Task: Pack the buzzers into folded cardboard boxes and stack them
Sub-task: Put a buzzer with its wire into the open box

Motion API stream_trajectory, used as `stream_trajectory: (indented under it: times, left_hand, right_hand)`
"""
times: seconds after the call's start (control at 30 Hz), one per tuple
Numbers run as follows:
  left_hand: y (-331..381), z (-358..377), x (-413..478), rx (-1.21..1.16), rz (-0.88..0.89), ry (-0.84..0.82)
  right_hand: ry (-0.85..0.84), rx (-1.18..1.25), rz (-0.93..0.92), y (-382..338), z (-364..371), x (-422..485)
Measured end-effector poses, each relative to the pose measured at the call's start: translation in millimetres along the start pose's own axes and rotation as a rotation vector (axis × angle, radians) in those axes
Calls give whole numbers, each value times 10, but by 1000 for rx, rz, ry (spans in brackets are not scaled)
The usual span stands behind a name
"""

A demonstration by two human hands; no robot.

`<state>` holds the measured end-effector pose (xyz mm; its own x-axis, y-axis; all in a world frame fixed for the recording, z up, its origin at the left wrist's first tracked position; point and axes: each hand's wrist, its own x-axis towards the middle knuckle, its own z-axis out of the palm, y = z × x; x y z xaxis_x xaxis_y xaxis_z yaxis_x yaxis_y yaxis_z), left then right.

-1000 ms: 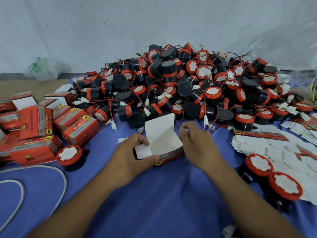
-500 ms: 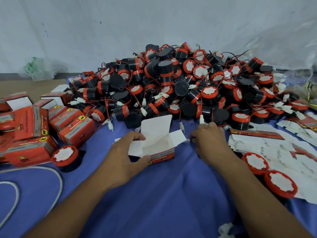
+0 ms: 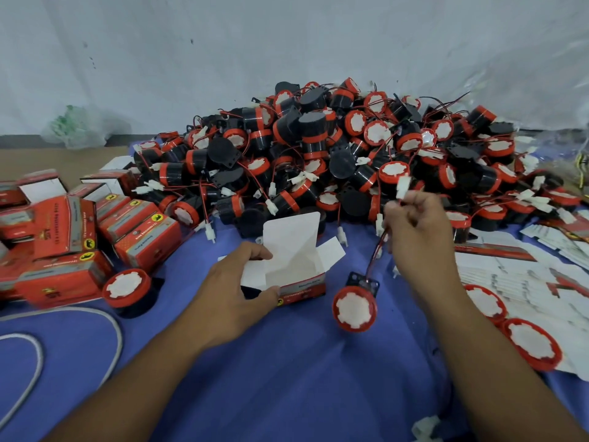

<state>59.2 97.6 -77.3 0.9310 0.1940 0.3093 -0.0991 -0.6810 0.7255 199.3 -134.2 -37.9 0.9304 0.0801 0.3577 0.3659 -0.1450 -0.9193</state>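
An open red cardboard box (image 3: 302,282) with white flaps up stands on the blue cloth at centre. My left hand (image 3: 236,291) grips its left side, thumb on the front, fingers over a flap. My right hand (image 3: 417,231) is raised to the right of the box and pinches the red wire of a buzzer (image 3: 354,307). That buzzer, black with a red rim and white face, hangs just right of the box. The wire's white connector (image 3: 402,186) sticks up above my fingers. Behind lies a big heap of buzzers (image 3: 318,154).
Closed and half-open red boxes (image 3: 137,231) are piled at the left, a lone buzzer (image 3: 127,290) in front of them. Flat unfolded boxes (image 3: 522,275) lie at right with two buzzers (image 3: 532,342) on them. A grey cable (image 3: 118,339) curves at lower left.
My right hand went to the edge of the heap, took a buzzer's wire and lifted it, so the buzzer now dangles beside the box. My left hand kept hold of the box.
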Motion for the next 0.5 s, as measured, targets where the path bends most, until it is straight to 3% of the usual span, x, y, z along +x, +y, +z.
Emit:
stream_trajectory:
  times: [0.17, 0.3, 0.37, 0.5]
  left_hand:
    - [-3, -1, 7, 26, -5, -6]
    - [-25, -12, -5, 30, -15, -5]
    - [-24, -15, -6, 20, -28, -4]
    - [-23, -19, -2, 12, -37, 7]
  right_hand:
    - [-634, -313, 194, 53, -32, -20]
    - [-1083, -447, 89, 54, -283, -5]
    - [-1111, -461, 46, 79, -322, -2]
    - [-990, -488, -47, 80, -192, -47]
